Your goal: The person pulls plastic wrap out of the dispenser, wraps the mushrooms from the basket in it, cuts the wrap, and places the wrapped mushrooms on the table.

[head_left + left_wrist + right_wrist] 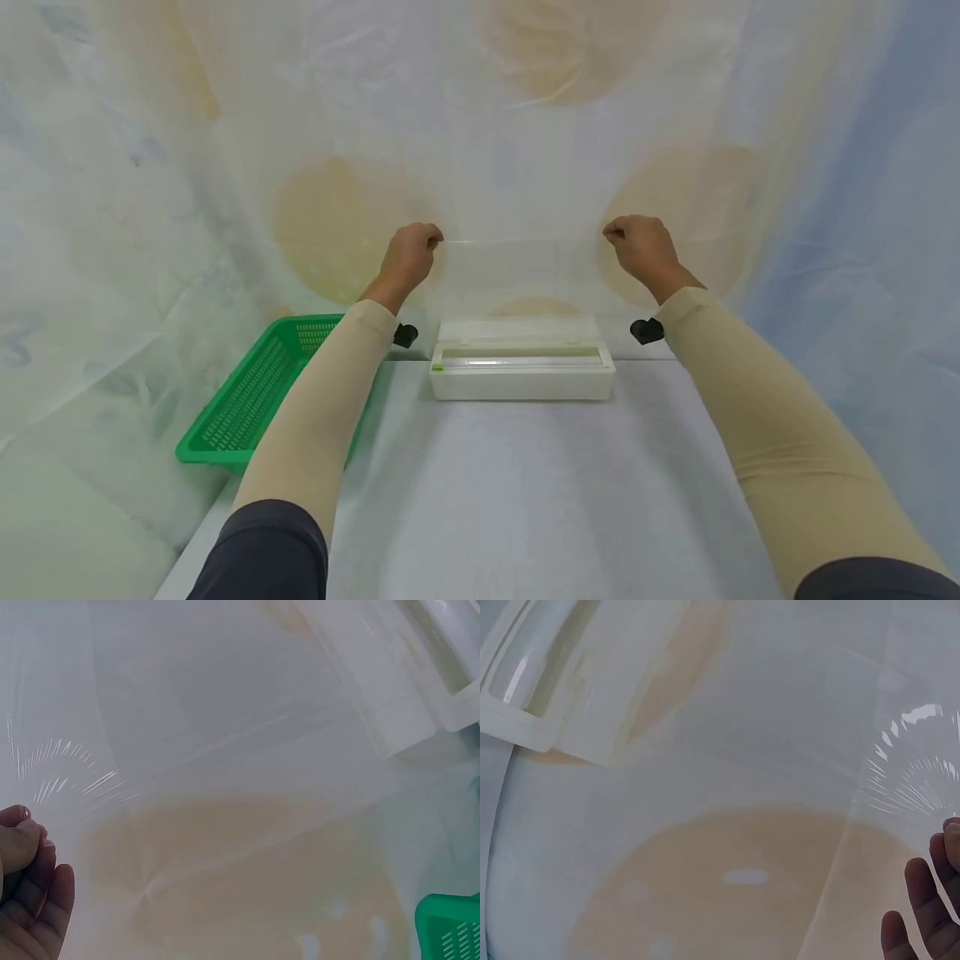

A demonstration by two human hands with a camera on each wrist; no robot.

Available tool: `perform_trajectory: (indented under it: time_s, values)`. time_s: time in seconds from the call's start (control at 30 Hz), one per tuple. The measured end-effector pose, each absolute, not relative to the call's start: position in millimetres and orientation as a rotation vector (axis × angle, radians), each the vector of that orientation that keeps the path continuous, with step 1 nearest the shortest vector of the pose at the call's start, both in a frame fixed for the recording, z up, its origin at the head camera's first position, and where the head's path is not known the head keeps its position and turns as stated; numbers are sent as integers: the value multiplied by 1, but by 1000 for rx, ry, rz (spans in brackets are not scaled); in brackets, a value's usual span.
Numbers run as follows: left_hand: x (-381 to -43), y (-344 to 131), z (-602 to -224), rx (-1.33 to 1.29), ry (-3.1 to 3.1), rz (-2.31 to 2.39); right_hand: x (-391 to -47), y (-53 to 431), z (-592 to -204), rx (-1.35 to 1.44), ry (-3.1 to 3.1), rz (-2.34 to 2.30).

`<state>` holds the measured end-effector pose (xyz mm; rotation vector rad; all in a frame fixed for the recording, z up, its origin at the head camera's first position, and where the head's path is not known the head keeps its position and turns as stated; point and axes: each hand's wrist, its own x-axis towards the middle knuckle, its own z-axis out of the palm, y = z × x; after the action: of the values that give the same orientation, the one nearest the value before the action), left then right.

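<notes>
A clear sheet of plastic wrap (517, 271) stretches between my two raised hands, its top edge showing as a thin bright line. My left hand (408, 254) pinches one upper corner between thumb and finger; fine creases fan out in the wrap (67, 769) in the left wrist view. With thumb and fingertips, my right hand (643, 248) pinches the opposite corner, where similar shiny creases gather in the wrap (911, 776). Below and between the hands sits a white wrap dispenser (522, 387), lid tipped back, with a roll (525, 362) visible inside.
A green plastic basket (225, 457) stands at the left, partly behind my left forearm. The dispenser rests at the far edge of a white-covered table (540, 492). Pale sheeting (480, 125) with yellowish round patches hangs behind and along both sides.
</notes>
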<state>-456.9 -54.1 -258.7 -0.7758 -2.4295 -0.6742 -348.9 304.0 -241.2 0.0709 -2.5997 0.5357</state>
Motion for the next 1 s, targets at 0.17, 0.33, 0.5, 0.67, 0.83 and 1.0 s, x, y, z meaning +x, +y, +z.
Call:
perform_trajectory:
  time_s: [0.17, 0.33, 0.5, 0.67, 0.83, 1.0]
  values:
    - [-454, -51, -249, -745, -2411, -693, -346, 304, -229, 45, -2615, 527]
    - [-453, -51, -242, -747, -2384, -707, -346, 304, -222, 45, -2617, 492]
    - [-453, -54, -234, -737, -2383, -722, -347, 302, -213, 57, -2607, 477]
    - [-453, -55, -228, -721, -2360, -740, -345, 300, -202, 60, -2609, 465]
    - [-453, -53, -221, -742, -2336, -724, -343, 302, -193, 70, -2607, 442]
    - [-451, -53, -212, -747, -2310, -716, -342, 304, -185, 84, -2595, 416]
